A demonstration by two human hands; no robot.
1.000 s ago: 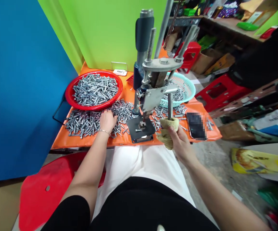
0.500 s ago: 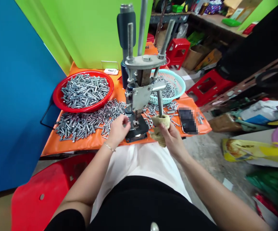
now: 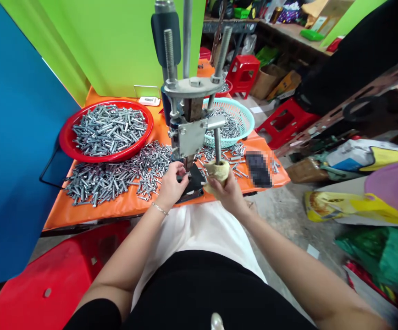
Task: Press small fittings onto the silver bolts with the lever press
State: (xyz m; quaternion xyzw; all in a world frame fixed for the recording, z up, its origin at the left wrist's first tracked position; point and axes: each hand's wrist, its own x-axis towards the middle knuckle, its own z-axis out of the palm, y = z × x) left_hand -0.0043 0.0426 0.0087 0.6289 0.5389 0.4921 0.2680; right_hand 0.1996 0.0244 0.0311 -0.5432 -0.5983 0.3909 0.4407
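The left hand (image 3: pixel 174 185) is beside the press (image 3: pixel 191 137), its fingertips at the foot of the ram (image 3: pixel 188 161), which lies at about 1 o'clock from the palm. Thumb and forefinger bend in close to each other; whether they pinch a small part, I cannot tell. The ram's long axis runs nearly upright, so the fingers reach in from its 8 o'clock side, over the dark base (image 3: pixel 195 181).

The right hand (image 3: pixel 227 190) is wrapped round the cloth (image 3: pixel 218 170) on the end of the lever (image 3: pixel 217 145), clamped on it. The lever's bar also stands nearly upright, with the cloth at about 3 o'clock from the ram's foot. Of the two hands, the left is nearer to that foot.

The loose parts (image 3: pixel 99 183) spread at 9 to 11 o'clock from the left hand, with the red basin (image 3: pixel 69 147) beyond at 10. From the right hand, the blue basket (image 3: pixel 249 130) lies at about 12 o'clock and the phone (image 3: pixel 259 169) at 2.
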